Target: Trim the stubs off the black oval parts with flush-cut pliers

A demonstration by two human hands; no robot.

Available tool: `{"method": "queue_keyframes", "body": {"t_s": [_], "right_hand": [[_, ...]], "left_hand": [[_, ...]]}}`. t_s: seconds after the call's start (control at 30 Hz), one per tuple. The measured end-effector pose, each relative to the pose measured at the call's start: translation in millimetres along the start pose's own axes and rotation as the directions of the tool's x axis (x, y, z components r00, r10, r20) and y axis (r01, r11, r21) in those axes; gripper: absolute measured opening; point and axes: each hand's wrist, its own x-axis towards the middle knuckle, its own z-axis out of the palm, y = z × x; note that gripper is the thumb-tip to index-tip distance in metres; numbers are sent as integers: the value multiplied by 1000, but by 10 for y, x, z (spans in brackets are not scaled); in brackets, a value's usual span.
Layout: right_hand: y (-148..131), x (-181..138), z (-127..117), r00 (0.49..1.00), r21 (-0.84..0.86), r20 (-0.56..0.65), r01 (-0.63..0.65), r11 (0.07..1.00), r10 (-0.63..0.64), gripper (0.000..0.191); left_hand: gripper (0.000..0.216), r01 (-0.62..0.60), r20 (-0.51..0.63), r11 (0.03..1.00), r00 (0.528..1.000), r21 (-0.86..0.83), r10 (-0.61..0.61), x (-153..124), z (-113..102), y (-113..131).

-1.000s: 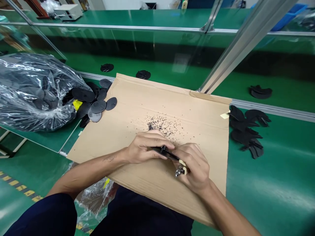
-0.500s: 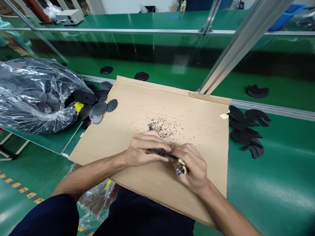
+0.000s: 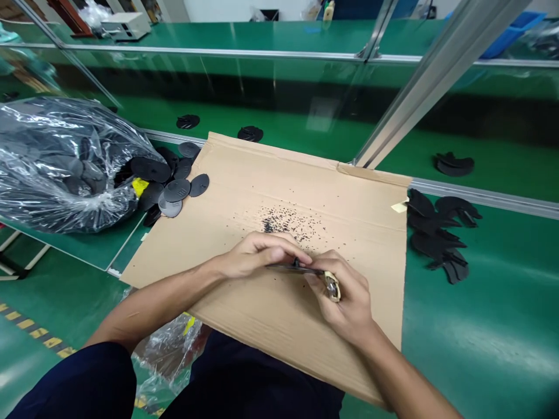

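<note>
My left hand is closed around a thin black plastic disc, held edge-on above a sheet of brown cardboard. My right hand grips a small tool with a cream handle and metal parts, its tip against the disc's right edge. Fine black shavings lie scattered on the cardboard just beyond my hands.
A clear plastic bag of black discs lies at the left, with loose discs spilling from it. A heap of black trimmed pieces sits on the green table at the right. An aluminium post slants up behind the cardboard.
My hands have turned the disc flatter and edge-on. My right hand has rotated, so the tool's cream handle now shows higher up, near the thumb.
</note>
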Motion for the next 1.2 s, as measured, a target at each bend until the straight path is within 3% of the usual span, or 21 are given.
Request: {"method": "queue_keyframes", "body": {"t_s": [0.13, 0.53, 0.6, 0.73, 0.87, 0.97, 1.07, 1.2], "right_hand": [[-18, 26, -37, 999, -42, -23, 32, 999, -33, 23], [0, 17, -39, 994, 6, 87, 73, 997, -73, 15], [-12, 17, -32, 998, 13, 35, 47, 999, -47, 18], [-45, 30, -42, 994, -7, -109, -17, 1000, 16, 17], [-45, 53, -60, 993, -17, -95, -67, 998, 65, 9], [-40, 46, -77, 987, -9, -76, -140, 990, 138, 9], [-42, 15, -115, 953, 22, -106, -282, 959, 283, 22], [-63, -17, -150, 941, 54, 37, -337, 940, 335, 31]], "left_hand": [[24, -38, -44, 999, 998, -5, 37, 1, 35, -41], [20, -16, -30, 998, 999, 65, 17, -43, 56, -33], [27, 16, -40, 1000, 999, 3, -16, -33, 64, -52], [62, 76, -6, 974, 997, -214, -79, -26, 101, -99], [42, 111, -111, 982, 985, -155, -129, -50, 110, -150], [30, 200, -146, 949, 960, -242, -240, -51, 40, -185], [34, 247, -90, 891, 949, -381, -301, -33, -40, -186], [43, 334, 71, 776, 933, -536, -353, -13, -21, -141]]}}
